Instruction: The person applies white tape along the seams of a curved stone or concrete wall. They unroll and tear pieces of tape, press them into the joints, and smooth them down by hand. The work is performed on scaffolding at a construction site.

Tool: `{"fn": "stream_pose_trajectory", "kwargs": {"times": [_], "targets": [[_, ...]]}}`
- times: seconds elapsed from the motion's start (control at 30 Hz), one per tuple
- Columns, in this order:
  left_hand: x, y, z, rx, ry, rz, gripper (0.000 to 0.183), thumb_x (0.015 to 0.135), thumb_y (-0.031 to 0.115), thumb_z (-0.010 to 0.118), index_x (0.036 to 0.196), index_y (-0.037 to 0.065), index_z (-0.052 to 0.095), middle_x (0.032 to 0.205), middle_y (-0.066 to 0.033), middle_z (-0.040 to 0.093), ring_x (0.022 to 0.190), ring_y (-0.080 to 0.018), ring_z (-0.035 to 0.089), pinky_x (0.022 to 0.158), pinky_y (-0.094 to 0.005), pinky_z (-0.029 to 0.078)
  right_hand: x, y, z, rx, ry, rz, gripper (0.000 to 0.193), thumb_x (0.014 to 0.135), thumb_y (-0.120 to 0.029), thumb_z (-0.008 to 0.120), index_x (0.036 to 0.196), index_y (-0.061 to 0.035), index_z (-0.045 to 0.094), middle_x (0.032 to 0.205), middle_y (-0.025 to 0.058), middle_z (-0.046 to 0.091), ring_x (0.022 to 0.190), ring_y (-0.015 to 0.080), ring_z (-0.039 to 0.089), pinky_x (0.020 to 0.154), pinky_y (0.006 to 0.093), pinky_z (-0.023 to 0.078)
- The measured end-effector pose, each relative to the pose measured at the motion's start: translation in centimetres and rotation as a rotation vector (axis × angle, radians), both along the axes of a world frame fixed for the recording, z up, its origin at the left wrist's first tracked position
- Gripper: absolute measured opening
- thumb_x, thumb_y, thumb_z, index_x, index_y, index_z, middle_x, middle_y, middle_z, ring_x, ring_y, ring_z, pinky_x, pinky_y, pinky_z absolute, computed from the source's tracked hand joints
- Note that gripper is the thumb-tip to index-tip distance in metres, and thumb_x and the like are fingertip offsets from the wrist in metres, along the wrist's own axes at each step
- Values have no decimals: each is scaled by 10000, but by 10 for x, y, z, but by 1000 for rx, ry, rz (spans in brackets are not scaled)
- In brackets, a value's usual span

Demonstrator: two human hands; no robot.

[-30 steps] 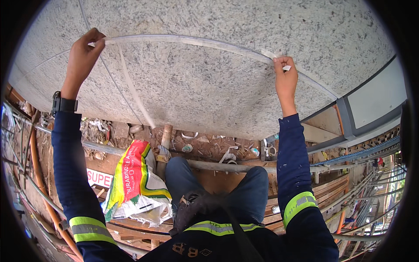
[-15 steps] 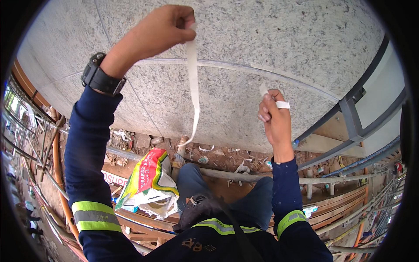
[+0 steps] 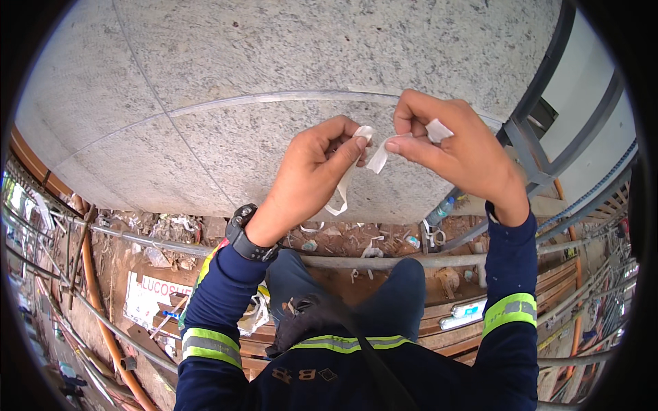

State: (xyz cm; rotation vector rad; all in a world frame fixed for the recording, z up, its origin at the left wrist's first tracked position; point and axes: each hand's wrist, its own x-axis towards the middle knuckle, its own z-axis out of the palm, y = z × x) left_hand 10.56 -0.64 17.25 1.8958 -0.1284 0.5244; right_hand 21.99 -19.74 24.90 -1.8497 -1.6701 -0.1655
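Observation:
Both my hands are raised in front of a speckled grey wall panel (image 3: pixel 288 55), close together. My left hand (image 3: pixel 312 164) is closed in a pinch on a strip of white tape (image 3: pixel 340 197), which hangs in a loop below the fingers with its end poking above the thumb. Between thumb and fingers, my right hand (image 3: pixel 462 147) pinches a short white tape piece (image 3: pixel 378 160) that points toward my left fingertips. Another white tape tab (image 3: pixel 439 130) stands out between the right fingers. Whether the pieces join is unclear.
A pale seam (image 3: pixel 274 97) crosses the panel. Grey metal framing (image 3: pixel 541 157) borders it on the right. A scaffold pipe (image 3: pixel 384 262) runs past my knees, with rubble beyond it. White canisters (image 3: pixel 462 315) lie on the planks; a partly hidden plastic bag (image 3: pixel 257 315) sits at my left.
My left hand has come down and rightward with its tape strip, from high on the panel to beside my right hand. The right hand has turned inward, holding its tape.

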Motion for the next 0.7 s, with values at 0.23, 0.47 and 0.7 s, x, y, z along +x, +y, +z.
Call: {"fn": "stream_pose_trajectory", "kwargs": {"times": [0.23, 0.47, 0.7], "targets": [[2, -26, -9, -122, 12, -248, 248, 1075, 142, 467, 1083, -39, 637, 920, -92, 727, 759, -101, 626, 725, -254, 488, -5, -15, 16, -258, -94, -71, 277, 867, -218, 724, 866, -41, 511, 645, 128, 478, 572, 274, 472, 554, 389, 378], [-1, -26, -13, -163, 79, -330, 269, 1072, 150, 455, 1123, -39, 639, 979, -108, 739, 819, -128, 676, 783, -274, 520, -10, -15, 23, -392, -46, -28, 294, 870, -211, 720, 831, -32, 490, 638, 83, 473, 585, 183, 434, 541, 363, 352], [-6, -31, -11, -204, 132, -345, 265, 1063, 125, 436, 1123, -37, 637, 995, -104, 734, 849, -133, 679, 816, -289, 526, -10, -10, 17, -382, -47, -61, 283, 865, -202, 718, 828, -26, 498, 646, 99, 509, 592, 184, 465, 547, 363, 366]]}}
